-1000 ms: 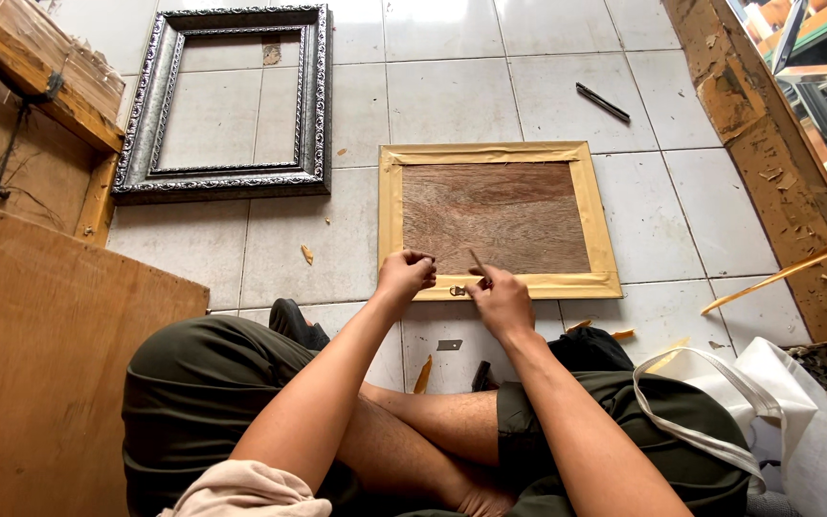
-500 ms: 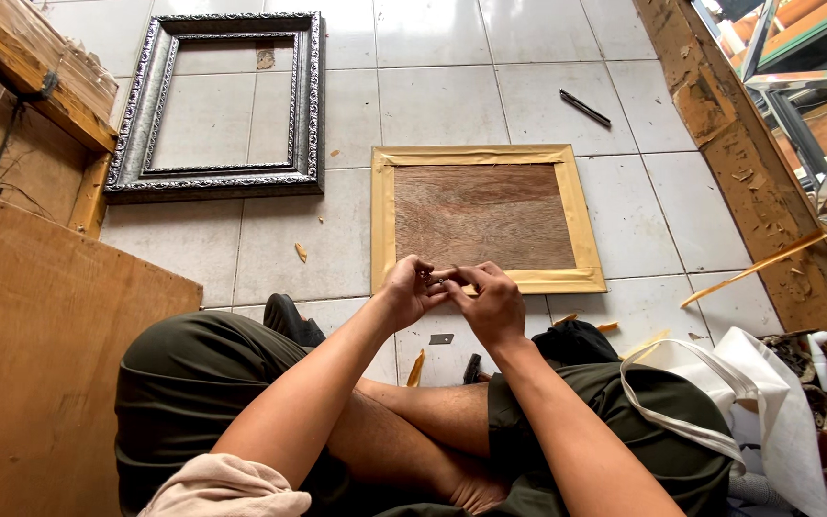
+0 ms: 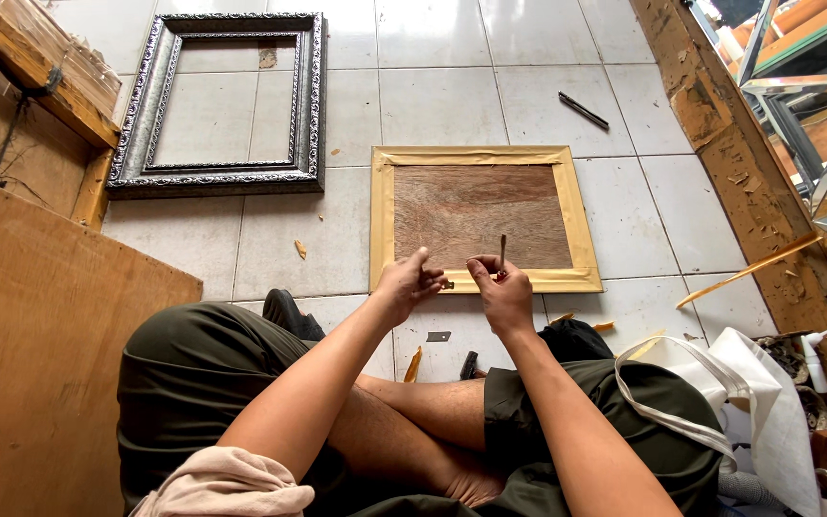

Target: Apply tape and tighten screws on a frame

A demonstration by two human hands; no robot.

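A gold picture frame lies face down on the tiled floor in front of me, its brown wooden backing showing. My left hand hovers above the frame's near edge, with its fingertips pinched on a small metal piece. My right hand is just beside it and holds a thin dark stick-like tool pointing upward. The two hands nearly touch. I sit cross-legged in dark green shorts.
An empty ornate dark silver frame lies at the back left. A large wooden board stands at my left. A white cloth bag sits at my right, a rough wooden beam beyond it. A dark rod lies on the far tiles.
Both hands have lifted off the gold frame's near edge and drawn together above it. The right hand now holds the thin tool upright.
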